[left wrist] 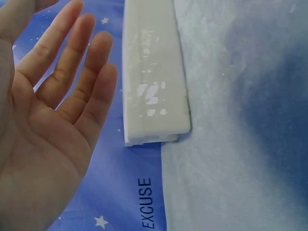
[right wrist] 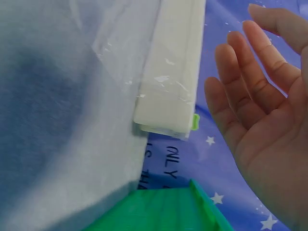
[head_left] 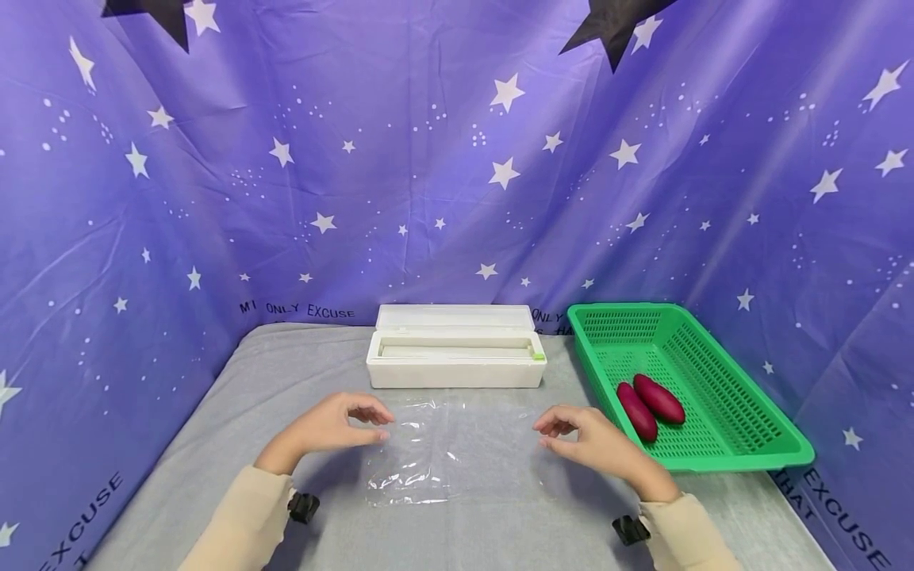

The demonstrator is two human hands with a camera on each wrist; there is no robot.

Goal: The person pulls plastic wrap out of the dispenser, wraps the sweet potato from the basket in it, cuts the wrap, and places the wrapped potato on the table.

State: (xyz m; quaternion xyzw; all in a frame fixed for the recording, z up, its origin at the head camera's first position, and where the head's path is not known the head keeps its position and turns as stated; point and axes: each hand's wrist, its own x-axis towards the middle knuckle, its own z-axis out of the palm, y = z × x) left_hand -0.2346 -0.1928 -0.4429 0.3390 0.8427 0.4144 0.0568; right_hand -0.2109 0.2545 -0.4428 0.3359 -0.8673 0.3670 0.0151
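A sheet of transparent film (head_left: pixel 421 468) spreads over the grey cloth (head_left: pixel 343 539) in the middle of the table, between a person's two hands. Its creases catch the light mostly on the left half; the right edge is so faint that its exact line cannot be told. The far edge stops short of the white box (head_left: pixel 457 375), leaving a narrow strip of cloth.

The left hand (head_left: pixel 324 424) hovers at the film's upper left and the right hand (head_left: pixel 596 440) at its upper right, facing inward with most of the film's width between them. Both have loosely bent fingers, with a narrow gap between thumb and fingertips and no visible hold on anything; whether any fingertip touches the film cannot be told.

On the left, a broad stretch of cloth runs out to the table edge. On the right, room is tighter: the right hand and wrist sit beside the near left corner of a green basket (head_left: pixel 735 461), whose front right corner reaches past the table's side edge. Two dark red oblong vegetables (head_left: pixel 659 399) lie in it against the left side. The box stands at the back with its lid (head_left: pixel 455 317) raised toward the starry curtain (head_left: pixel 428 159).
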